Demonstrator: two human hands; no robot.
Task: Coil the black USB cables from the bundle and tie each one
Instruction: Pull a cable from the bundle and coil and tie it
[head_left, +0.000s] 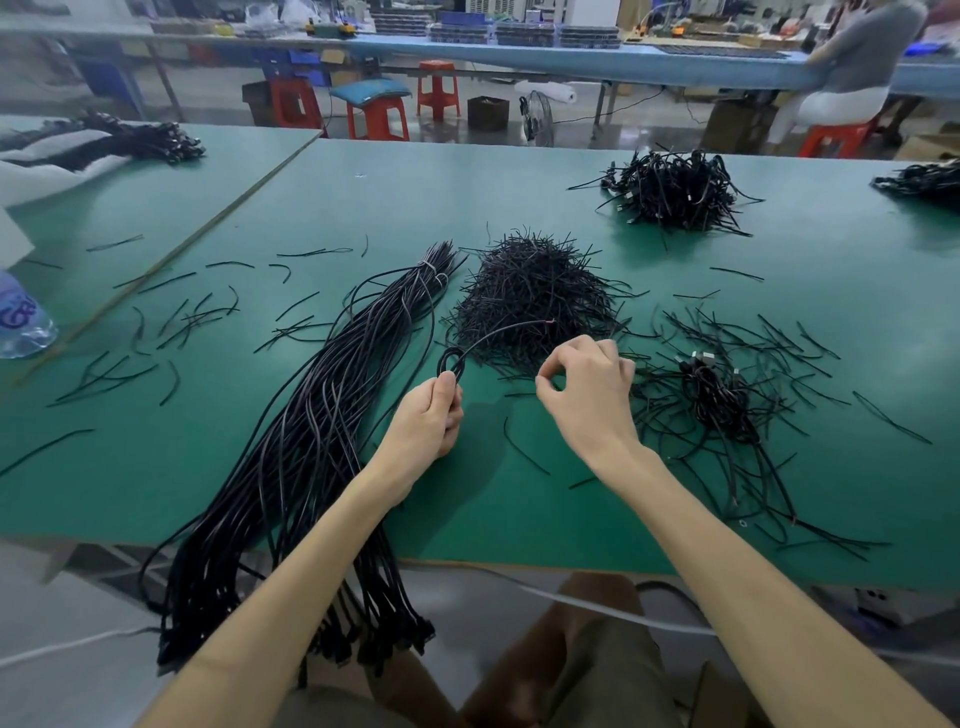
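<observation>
At the far left edge a plastic water bottle (21, 322) lies on the green surface (363, 197), with loose black twist ties (192, 317) scattered beside it. Next comes the bundle of black USB cables (311, 441): long, thin, glossy strands bound near their far end by a pale tie (428, 267), running across the surface and hanging over its near edge, where the plugs dangle.

Just right of the bundle, the left hand (423, 415) is raised above the surface, its fingers (447, 387) curled round one black USB cable (452, 361). The cable forms a small tight loop above the fist, and its free end arcs rightward to a reddish tip.

Beyond that sits a dense heap of twist ties (535, 301). The right hand (587, 384) hovers in front of it, its thumb and forefinger (545, 376) drawn narrowly together; whether they pinch a tie cannot be told.

Further right, coiled cables (717, 395) lie among more ties, and a pile of tied cables (675, 189) rests towards the far edge.
</observation>
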